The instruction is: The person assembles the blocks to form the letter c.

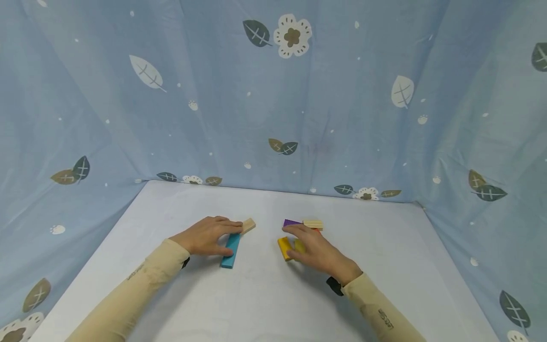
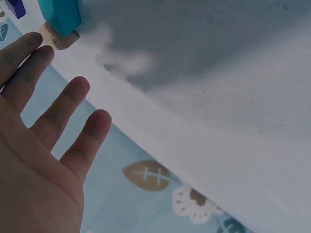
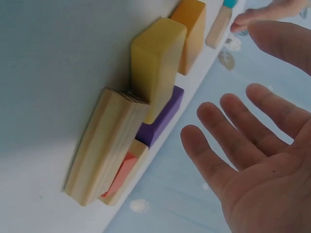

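My left hand [image 1: 209, 236] is over a blue block [image 1: 231, 254], thumb and fingertips overlapping it in the head view. At that block's far end lies a plain wooden block [image 1: 249, 225]. In the left wrist view the fingers are spread, their tips near the wooden block. My right hand [image 1: 318, 251] hovers with loosely spread fingers over a group of blocks and holds nothing. Beneath and around it are an orange-yellow block [image 1: 284, 248], a yellow block [image 3: 158, 63], a purple block [image 3: 165, 114], a grooved wooden block [image 3: 104, 145] and a red block [image 3: 119, 174].
A white table [image 1: 239, 304] carries the blocks. Blue patterned cloth [image 1: 222, 118] hangs behind the table and along both sides. Another pale wooden piece [image 3: 141, 148] lies beside the red block in the right wrist view.
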A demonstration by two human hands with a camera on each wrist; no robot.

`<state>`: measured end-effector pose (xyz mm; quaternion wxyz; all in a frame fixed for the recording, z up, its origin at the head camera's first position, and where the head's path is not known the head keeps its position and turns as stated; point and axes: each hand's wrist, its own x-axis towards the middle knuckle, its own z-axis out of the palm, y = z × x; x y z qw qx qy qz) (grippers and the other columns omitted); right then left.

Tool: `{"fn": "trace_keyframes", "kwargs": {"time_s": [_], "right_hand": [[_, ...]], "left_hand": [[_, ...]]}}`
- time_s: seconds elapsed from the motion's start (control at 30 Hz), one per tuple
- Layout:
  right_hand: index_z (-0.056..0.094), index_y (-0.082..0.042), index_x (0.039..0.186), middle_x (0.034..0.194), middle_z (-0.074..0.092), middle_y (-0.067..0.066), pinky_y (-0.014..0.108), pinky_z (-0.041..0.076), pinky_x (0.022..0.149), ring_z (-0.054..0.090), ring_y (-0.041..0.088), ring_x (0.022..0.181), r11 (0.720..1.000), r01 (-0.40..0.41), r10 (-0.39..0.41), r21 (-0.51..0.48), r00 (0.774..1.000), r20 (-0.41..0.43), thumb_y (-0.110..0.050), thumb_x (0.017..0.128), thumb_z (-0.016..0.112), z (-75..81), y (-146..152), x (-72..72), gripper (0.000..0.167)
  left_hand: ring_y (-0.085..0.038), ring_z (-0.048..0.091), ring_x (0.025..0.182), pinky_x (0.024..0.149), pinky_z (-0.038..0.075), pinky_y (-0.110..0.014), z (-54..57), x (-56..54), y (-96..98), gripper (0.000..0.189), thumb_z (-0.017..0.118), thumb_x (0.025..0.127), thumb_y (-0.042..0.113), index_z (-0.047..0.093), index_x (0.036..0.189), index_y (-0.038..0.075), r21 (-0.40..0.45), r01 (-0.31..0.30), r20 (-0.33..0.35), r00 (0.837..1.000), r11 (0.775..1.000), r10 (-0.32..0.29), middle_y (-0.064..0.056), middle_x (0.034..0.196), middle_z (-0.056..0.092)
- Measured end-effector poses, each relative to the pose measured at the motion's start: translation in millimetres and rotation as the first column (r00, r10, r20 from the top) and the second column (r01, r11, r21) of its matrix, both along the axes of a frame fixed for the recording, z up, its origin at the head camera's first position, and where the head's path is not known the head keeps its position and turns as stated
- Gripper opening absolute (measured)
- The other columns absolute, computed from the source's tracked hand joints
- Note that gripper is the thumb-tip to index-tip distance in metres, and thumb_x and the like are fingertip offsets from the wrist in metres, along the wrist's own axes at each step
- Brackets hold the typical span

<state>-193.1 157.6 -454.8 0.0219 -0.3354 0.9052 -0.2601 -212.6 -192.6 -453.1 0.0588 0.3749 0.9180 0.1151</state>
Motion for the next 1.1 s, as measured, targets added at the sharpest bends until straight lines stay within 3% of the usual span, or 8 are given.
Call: {"fn": "trace_keyframes", "kwargs": {"time_s": [0.23, 0.47, 0.7, 1.1], "right_hand": [[0.053, -0.015, 0.147, 0.147, 0.054, 0.003, 0.043, 0.047, 0.108, 0.049, 0.023, 0.134, 0.999, 0.016, -0.018, 0.043, 0.999, 0.049, -0.029, 0.09, 0.08, -4.4, 2, 2.7, 0.065], [0.054, -0.012, 0.146, 0.145, 0.054, 0.008, 0.044, 0.049, 0.106, 0.052, 0.027, 0.13, 0.997, 0.011, -0.015, 0.07, 0.998, 0.059, -0.025, 0.088, 0.082, -9.2, 0, 1.4, 0.066], [0.053, -0.015, 0.147, 0.151, 0.05, 0.004, 0.043, 0.046, 0.109, 0.049, 0.024, 0.134, 0.988, -0.007, -0.01, 0.154, 0.994, 0.109, -0.029, 0.087, 0.082, -10.1, -2, -1.3, 0.068], [0.057, -0.013, 0.144, 0.15, 0.051, 0.006, 0.046, 0.047, 0.107, 0.052, 0.032, 0.131, 0.974, -0.028, 0.015, 0.225, 0.998, 0.063, -0.024, 0.088, 0.081, -14.7, -7, -2.5, 0.062]], "left_hand": [[-0.039, 0.051, 0.132, 0.106, 0.043, -0.058, 1.3, -3.9, 3.1, 0.065, 0.078, 0.09, 0.039, 0.059, 0.143, 0.007, -0.018, 0.0, 0.039, 0.999, 1.0, 0.001, -0.007, 0.15, 0.053], [-0.037, 0.054, 0.128, 0.103, 0.046, -0.057, 3.8, -6.5, 4.7, 0.063, 0.079, 0.088, 0.038, 0.061, 0.141, 0.007, -0.039, 0.021, 0.01, 1.0, 0.999, -0.021, -0.009, 0.147, 0.056], [-0.037, 0.055, 0.127, 0.1, 0.048, -0.058, 5.4, -7.1, 4.8, 0.063, 0.08, 0.087, 0.038, 0.062, 0.139, 0.006, -0.038, 0.021, 0.009, 1.0, 0.999, -0.021, -0.01, 0.145, 0.058], [-0.037, 0.054, 0.13, 0.104, 0.045, -0.059, 6.6, -5.2, 5.4, 0.063, 0.079, 0.088, 0.039, 0.062, 0.14, 0.007, -0.05, 0.006, 0.032, 0.999, 0.999, -0.004, -0.009, 0.147, 0.056]]}}
